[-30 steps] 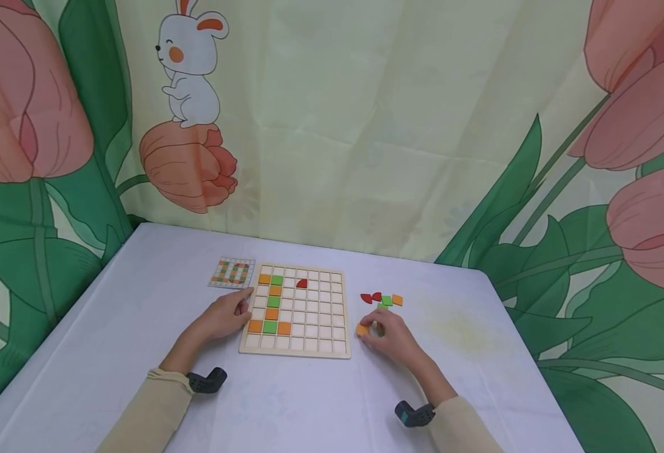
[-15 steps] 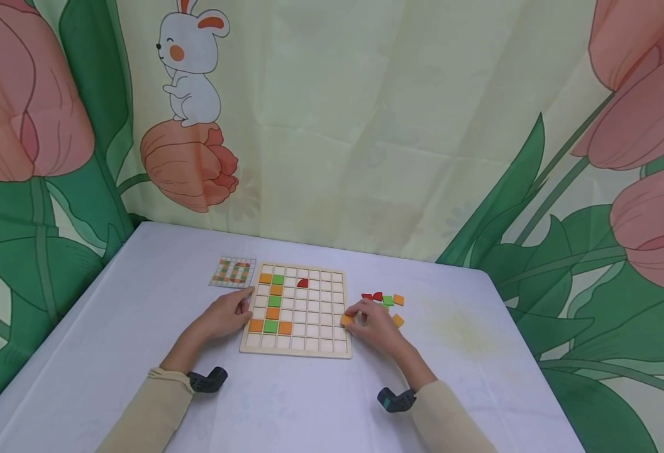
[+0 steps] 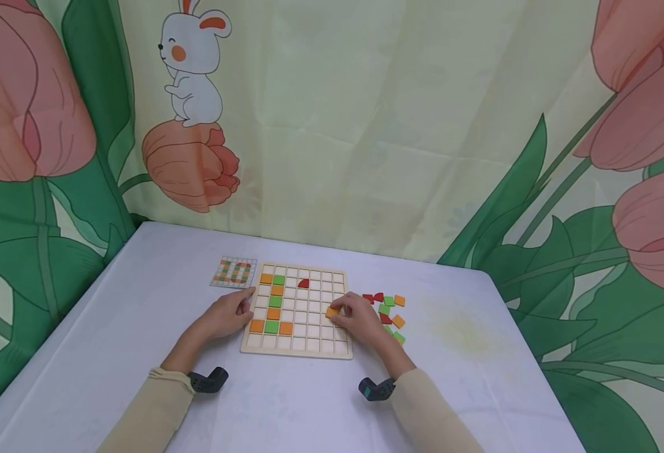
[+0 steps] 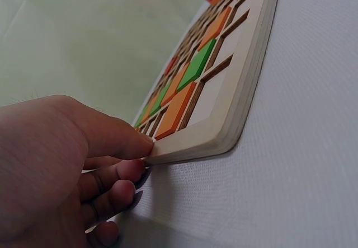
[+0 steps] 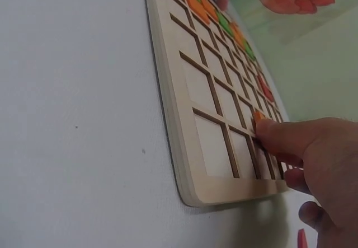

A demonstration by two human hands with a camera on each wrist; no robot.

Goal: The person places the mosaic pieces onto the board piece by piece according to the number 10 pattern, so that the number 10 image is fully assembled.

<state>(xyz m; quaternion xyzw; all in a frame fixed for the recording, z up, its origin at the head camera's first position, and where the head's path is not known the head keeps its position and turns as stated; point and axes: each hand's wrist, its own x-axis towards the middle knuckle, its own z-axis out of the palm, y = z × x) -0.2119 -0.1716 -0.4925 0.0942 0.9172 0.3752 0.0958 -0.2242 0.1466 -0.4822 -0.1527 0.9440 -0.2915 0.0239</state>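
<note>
A wooden grid board [image 3: 304,348] lies on the table, with orange and green square tiles in its left columns and a red quarter-round tile [image 3: 304,284] near its top. At the board's left edge, my left hand [image 3: 226,316] holds the rim; in the left wrist view its thumb [image 4: 126,136] lies against the rim, the fingers curled below. My right hand [image 3: 361,319] pinches an orange square tile [image 3: 332,312] between thumb and fingers over the board's right-hand cells. The right wrist view shows that tile [image 5: 259,117] mostly hidden by the thumb.
A small pattern card [image 3: 234,272] lies beyond the left hand at the board's upper left. Right of the board are loose pieces: red tiles [image 3: 385,319], green tiles [image 3: 389,301] and orange tiles [image 3: 400,301]. A white cloth [image 3: 287,402] covers the table; a printed curtain [image 3: 354,138] hangs behind.
My right hand has carried the orange tile leftward from the loose pieces to over the board, uncovering more of those pieces. The left hand has stayed at the board's edge.
</note>
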